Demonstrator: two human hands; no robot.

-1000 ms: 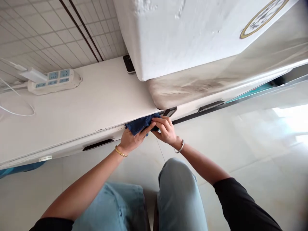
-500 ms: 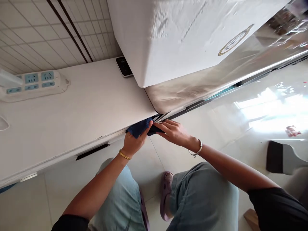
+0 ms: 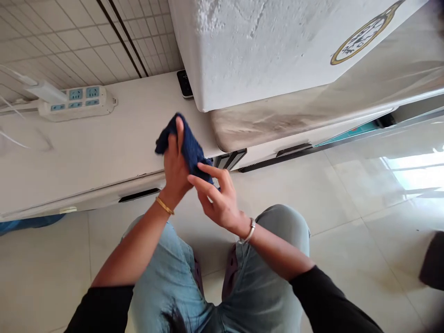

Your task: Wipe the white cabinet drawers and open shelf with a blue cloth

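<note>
A dark blue cloth (image 3: 191, 147) is bunched in my left hand (image 3: 176, 169), above the front edge of a white cabinet top (image 3: 114, 152). My left fingers are wrapped on it, two of them lying along its upper part. My right hand (image 3: 220, 199) is at the cloth's lower right end. Its fingers are spread, with the fingertips touching or very close to the cloth, and no firm grip shows. Just beyond, a dark-edged gap (image 3: 231, 159) opens between the cabinet top and the neighbouring covered unit (image 3: 277, 120).
A white power strip (image 3: 78, 104) with a plug lies at the back left. Near the wall is a small black device (image 3: 184, 84), beside a large white box (image 3: 263, 55). Drawer fronts with dark handle slots (image 3: 138, 195) face my knees. Pale tiles (image 3: 333, 194) cover the floor.
Both hands have come up from the gap by the cabinet's front edge, the cloth moving left and upward with my left hand. My right fingers have spread. The view has shifted.
</note>
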